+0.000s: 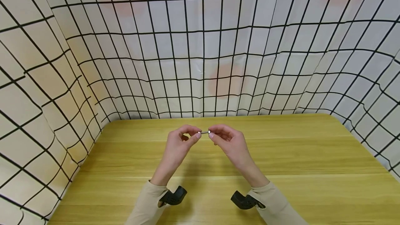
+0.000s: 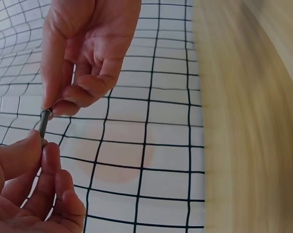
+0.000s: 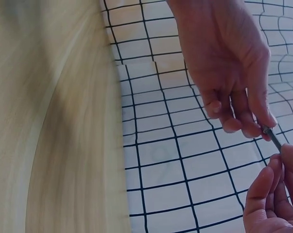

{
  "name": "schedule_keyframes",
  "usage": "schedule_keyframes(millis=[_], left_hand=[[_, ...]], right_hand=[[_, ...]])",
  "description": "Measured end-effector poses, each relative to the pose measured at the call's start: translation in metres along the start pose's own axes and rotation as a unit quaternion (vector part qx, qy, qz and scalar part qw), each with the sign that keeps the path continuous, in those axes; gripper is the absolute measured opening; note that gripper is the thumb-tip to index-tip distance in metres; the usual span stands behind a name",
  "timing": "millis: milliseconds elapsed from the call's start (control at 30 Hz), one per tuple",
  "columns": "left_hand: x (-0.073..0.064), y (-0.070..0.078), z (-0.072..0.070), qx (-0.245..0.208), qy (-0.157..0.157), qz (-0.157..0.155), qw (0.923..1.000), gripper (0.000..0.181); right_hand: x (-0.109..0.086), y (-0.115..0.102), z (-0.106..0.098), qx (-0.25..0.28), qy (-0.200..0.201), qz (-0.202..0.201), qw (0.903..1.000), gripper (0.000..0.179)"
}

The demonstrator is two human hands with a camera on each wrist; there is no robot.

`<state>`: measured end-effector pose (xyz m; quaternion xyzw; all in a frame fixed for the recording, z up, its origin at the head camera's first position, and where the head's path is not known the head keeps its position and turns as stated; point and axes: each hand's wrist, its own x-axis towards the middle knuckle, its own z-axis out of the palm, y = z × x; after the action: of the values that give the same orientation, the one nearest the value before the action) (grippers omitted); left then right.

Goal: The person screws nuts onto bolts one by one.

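White cloth with a black grid [image 1: 193, 53] fills the far side and wraps round left and right. Wooden table [image 1: 125, 171] runs in front of it, light yellow-brown, straight grain. My beige left sleeve [image 1: 143, 204] and right sleeve [image 1: 278, 204] come in from the near edge. Both my hands are raised above the table, toward its far middle: left hand [image 1: 178, 145] pinches the left end of a small metal rod between thumb and fingertips, right hand [image 1: 229, 141] pinches the right end the same way. Black wrist device [image 1: 177, 196] at the left cuff, matching black device [image 1: 242, 200] at the right. Rod [image 1: 204, 132] is thin, grey, bolt-like, bridging the gap between my fingertips, roughly level. Its right end looks thicker; too small to tell more.
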<state>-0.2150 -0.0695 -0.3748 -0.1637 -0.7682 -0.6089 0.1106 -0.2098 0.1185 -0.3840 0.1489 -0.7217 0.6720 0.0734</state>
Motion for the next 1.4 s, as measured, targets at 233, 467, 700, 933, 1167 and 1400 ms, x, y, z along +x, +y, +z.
schedule_keyframes(millis=[233,467,700,933,1167,1400], left_hand=[[-0.0024,0.0010,0.0002,-0.037,0.015,-0.005,0.9992,0.007],[-0.0025,0.0006,0.0005,-0.054,0.019,-0.010,0.9983,0.006],[-0.0023,0.0010,0.0009,-0.059,0.008,0.000,0.9982,0.006],[-0.0039,0.0028,0.0031,-0.065,-0.010,0.004,0.9978,0.007],[-0.0042,0.0040,0.0055,-0.066,-0.011,-0.005,0.9977,0.008],[-0.0049,0.0028,0.0057,-0.072,-0.009,0.011,0.9973,0.005]], right_hand=[[-0.0014,-0.0013,-0.0030,-0.007,-0.006,0.011,0.9999,0.024],[-0.0016,-0.0024,-0.0058,-0.004,-0.017,0.012,0.9998,0.024],[0.0001,-0.0019,-0.0078,-0.003,-0.021,0.012,0.9997,0.023],[0.0001,-0.0002,-0.0077,0.009,-0.030,0.004,0.9995,0.022],[0.0000,0.0013,-0.0064,-0.006,-0.034,0.001,0.9994,0.030],[0.0012,0.0018,-0.0094,-0.006,-0.041,0.005,0.9991,0.038]])
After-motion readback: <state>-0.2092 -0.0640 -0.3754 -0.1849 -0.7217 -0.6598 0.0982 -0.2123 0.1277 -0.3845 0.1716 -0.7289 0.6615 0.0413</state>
